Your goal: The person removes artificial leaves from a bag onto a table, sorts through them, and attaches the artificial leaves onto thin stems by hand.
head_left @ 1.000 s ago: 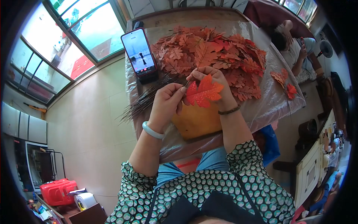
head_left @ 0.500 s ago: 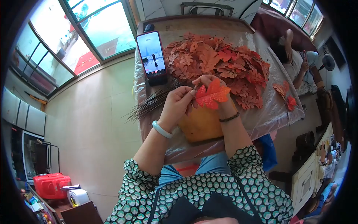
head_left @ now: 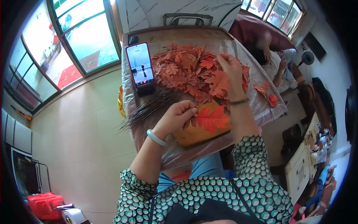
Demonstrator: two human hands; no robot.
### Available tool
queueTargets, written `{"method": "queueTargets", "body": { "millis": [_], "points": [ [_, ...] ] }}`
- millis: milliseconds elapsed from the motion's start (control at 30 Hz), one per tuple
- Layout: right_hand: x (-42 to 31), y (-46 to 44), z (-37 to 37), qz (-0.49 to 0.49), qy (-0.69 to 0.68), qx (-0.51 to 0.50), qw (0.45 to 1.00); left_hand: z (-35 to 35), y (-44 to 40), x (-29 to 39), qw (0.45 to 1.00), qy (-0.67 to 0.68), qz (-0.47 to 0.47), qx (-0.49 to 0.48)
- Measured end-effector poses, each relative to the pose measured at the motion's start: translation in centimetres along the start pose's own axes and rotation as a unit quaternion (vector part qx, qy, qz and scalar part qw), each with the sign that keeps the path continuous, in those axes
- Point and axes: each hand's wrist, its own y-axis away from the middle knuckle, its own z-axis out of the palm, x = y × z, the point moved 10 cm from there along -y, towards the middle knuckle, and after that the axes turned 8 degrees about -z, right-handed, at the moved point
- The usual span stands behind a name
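Red leaf [head_left: 213, 118] in L hand [head_left: 178, 117], R hand [head_left: 230, 69] by leaf pile [head_left: 179, 69]

L hand pinches the red leaf btwn thumb & finger, mid-frame, over the yellow board [head_left: 189, 137]. R hand is up top, right of ctr, fingers bent over the pile; can't tell if it grips any. Thin dark sticks [head_left: 149, 111] lie left of ctr, w/ a phone [head_left: 140, 66] just above.

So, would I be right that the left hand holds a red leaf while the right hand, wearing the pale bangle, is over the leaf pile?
Not quite: the head view shows the left hand, holding the red leaf, wearing the pale bangle; the right hand, over the leaf pile, wears a dark bracelet.
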Motion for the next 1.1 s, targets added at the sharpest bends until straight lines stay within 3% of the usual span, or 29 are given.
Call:
{"method": "queueTargets", "body": {
  "millis": [133,233,333,433,667,767,867,967,1100],
  "points": [
    [2.7,-4.3,5.9,-0.094,0.288,-0.199,0.932,-0.3,0.2,0.4,1.000,-0.003,0.011,-0.009],
    [5.8,-6.5,10.0,-0.210,0.493,-0.259,0.804,-0.9,0.1,0.0,1.000,0.000,0.008,0.011],
    [10.7,-7.8,12.0,-0.211,0.569,-0.288,0.740,-1.3,0.3,0.1,0.999,-0.010,0.001,0.043],
    [13.9,-7.1,12.9,-0.161,0.593,-0.341,0.711,-1.4,0.5,0.5,0.998,-0.030,0.007,0.056],
    [8.0,-7.5,9.6,-0.247,0.541,-0.275,0.755,-0.2,0.7,0.9,0.999,-0.024,0.002,0.041],
    [6.7,-7.4,8.4,-0.213,0.488,-0.287,0.796,0.0,0.8,0.9,0.999,-0.024,0.012,0.026],
    [8.7,-7.8,8.9,-0.125,0.434,-0.324,0.831,0.2,0.6,0.7,0.999,-0.015,0.030,0.019],
    [11.2,-7.3,10.2,-0.123,0.449,-0.283,0.839,0.2,0.6,0.5,0.999,-0.026,0.019,0.025],
    [16.1,-6.3,12.3,-0.135,0.377,-0.318,0.859,0.1,0.7,0.9,0.998,-0.049,0.016,0.034]
  ]
}}
